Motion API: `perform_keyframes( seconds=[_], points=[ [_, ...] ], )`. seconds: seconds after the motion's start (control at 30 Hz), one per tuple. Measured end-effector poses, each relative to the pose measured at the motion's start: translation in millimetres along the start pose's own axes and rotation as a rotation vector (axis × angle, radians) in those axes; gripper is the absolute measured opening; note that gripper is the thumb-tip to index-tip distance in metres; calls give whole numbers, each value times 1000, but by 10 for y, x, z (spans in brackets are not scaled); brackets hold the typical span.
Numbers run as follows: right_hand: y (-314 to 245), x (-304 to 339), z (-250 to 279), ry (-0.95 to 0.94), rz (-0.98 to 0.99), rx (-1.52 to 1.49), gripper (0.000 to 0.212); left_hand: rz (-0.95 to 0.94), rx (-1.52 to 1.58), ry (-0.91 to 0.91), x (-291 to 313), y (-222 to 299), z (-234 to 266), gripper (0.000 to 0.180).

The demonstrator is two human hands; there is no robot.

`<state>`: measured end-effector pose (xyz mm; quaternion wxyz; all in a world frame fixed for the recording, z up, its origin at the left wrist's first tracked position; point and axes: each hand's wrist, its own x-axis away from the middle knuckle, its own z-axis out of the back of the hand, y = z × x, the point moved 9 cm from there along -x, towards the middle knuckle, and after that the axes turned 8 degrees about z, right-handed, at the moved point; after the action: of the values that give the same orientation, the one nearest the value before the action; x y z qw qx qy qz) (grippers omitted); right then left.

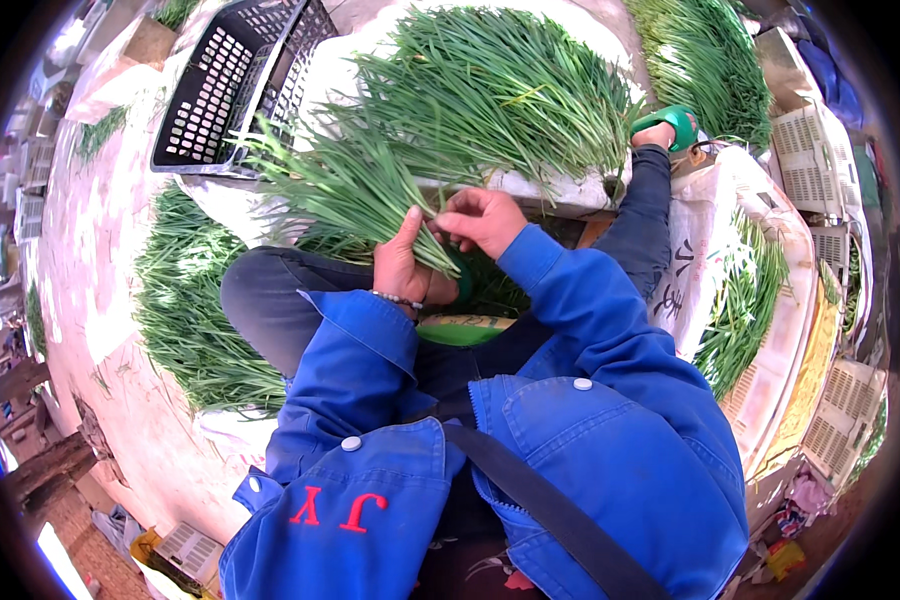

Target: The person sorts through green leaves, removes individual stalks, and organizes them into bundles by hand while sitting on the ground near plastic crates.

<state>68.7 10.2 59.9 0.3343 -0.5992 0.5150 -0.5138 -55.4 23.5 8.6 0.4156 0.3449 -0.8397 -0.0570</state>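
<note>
My left hand [406, 268] is wrapped round the lower end of a bunch of garlic chives [355, 190], whose green leaves fan out toward the upper left. Close beside it, my right hand [482, 222] has its thumb and fingers pinched together at the stems on the bunch's right side. A thin leaf or stem seems to be in that pinch. Beyond both hands, a large heap of the same chives [500, 90] lies on a white-covered surface.
A black plastic crate [210, 110] stands at the far left. More chives [205, 310] are piled beside my left knee. Another pile [705, 60] lies at the far right, and some chives [745, 300] rest by a white sack [685, 260]. Pale crates [805, 150] line the right side.
</note>
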Motion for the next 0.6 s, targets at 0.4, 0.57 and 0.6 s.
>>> perform_keyframes(
  seconds=[0.4,0.57,0.6],
  points=[
    [218,403,428,-729,-54,1231,18,139,71,39,-54,1,52,13],
    [-35,-260,780,69,202,1342,18,181,149,-96,-17,-8,-55,17],
    [-72,-350,712,115,213,1378,17,156,131,-103,12,40,-98,17]
  ],
)
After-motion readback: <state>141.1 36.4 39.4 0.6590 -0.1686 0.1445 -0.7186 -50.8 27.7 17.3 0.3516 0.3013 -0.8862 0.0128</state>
